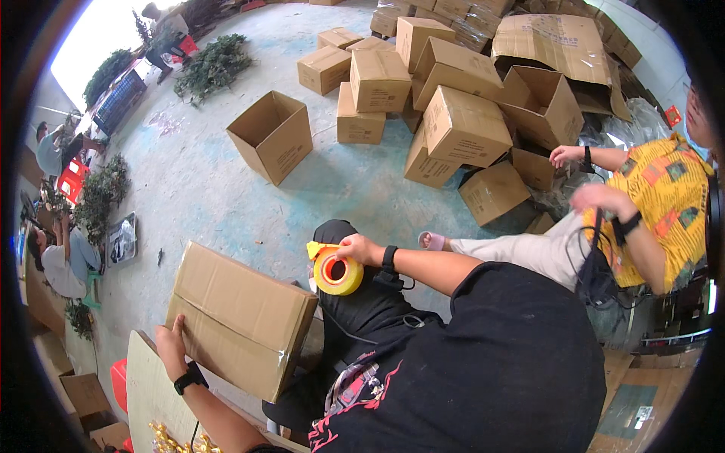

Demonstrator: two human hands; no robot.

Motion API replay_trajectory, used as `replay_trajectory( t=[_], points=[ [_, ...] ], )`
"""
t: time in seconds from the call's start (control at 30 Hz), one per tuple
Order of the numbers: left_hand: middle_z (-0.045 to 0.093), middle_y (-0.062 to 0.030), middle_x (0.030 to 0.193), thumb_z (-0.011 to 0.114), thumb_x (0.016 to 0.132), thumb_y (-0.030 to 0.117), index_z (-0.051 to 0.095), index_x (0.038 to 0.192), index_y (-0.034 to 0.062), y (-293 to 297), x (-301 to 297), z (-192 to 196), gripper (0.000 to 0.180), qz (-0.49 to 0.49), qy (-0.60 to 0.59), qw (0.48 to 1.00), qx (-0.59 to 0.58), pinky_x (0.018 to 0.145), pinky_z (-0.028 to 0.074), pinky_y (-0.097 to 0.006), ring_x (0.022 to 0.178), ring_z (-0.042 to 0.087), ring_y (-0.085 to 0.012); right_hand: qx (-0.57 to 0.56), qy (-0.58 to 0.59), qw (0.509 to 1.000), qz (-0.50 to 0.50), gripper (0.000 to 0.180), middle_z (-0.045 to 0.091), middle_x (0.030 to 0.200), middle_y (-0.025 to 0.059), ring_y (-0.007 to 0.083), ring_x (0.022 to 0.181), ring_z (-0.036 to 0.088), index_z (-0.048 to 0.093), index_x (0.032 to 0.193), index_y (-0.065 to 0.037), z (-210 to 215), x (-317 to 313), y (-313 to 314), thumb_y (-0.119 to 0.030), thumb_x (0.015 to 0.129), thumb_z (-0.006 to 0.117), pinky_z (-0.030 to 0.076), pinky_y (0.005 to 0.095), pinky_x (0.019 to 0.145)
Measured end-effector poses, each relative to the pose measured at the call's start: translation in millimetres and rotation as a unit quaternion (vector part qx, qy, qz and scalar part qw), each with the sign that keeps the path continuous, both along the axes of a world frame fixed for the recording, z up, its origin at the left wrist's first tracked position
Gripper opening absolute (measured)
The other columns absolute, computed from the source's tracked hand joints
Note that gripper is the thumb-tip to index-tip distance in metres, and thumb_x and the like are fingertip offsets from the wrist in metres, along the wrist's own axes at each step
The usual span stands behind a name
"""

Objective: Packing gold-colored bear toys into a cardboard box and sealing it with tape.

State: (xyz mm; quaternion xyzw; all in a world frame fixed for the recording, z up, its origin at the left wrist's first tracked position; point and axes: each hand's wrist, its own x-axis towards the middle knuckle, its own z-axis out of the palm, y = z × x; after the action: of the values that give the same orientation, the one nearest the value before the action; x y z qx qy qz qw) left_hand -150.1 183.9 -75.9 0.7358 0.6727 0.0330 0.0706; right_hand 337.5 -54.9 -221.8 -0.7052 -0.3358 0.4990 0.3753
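A closed cardboard box (234, 313) lies tilted across my lap and the table edge, its top flaps meeting along a seam that looks taped. My left hand (172, 346) grips the box by its left side, thumb on the top face and the other fingers partly hidden. Beyond the box's right end, my right hand (359, 249) is closed on a yellow tape dispenser (316, 250) carrying a wide roll of tape (337, 273). The dispenser is held above my dark-trousered knee, apart from the box.
An open carton (279, 143) stands on the floor ahead, beside a pile of cartons (464, 124). At right sits a person in a yellow patterned shirt (657, 211). Golden ornaments (177, 442) lie on the pale table (143, 385). Other people work among green branches at left.
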Motion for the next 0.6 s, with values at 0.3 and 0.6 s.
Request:
replay_trajectory(
  t=[0.3, 0.6],
  points=[
    [0.068, -0.0355, 0.107, 0.059, 0.093, 0.068, 0.055, 0.118, -0.0128, -10.0, 10.5, 11.3, 0.085, 0.043, 0.015, 0.998, -0.045, 0.09, 0.051, -0.054, 0.106, 0.065, -0.0517, -0.001, 0.001, 1.0, 0.0, 0.035, 0.07, 0.08, 0.0063, 0.0171, 0.074, 0.065, 0.073, 0.087, -0.002, -2.7, -1.8, 1.0, -0.036, 0.077, 0.077, 0.052, 0.0334, 0.068],
    [0.066, -0.0352, 0.12, 0.051, 0.092, 0.075, 0.046, 0.134, -0.017, -15.1, 23.9, 11.0, 0.101, 0.083, 0.037, 0.992, -0.089, 0.098, 0.05, -0.052, 0.118, 0.062, -0.0492, -0.002, 0.024, 1.0, -0.001, 0.03, 0.066, 0.077, 0.0033, 0.0143, 0.07, 0.062, 0.071, 0.086, -0.004, -6.7, 3.7, -3.3, -0.033, 0.079, 0.078, 0.051, 0.0315, 0.065]
  ],
)
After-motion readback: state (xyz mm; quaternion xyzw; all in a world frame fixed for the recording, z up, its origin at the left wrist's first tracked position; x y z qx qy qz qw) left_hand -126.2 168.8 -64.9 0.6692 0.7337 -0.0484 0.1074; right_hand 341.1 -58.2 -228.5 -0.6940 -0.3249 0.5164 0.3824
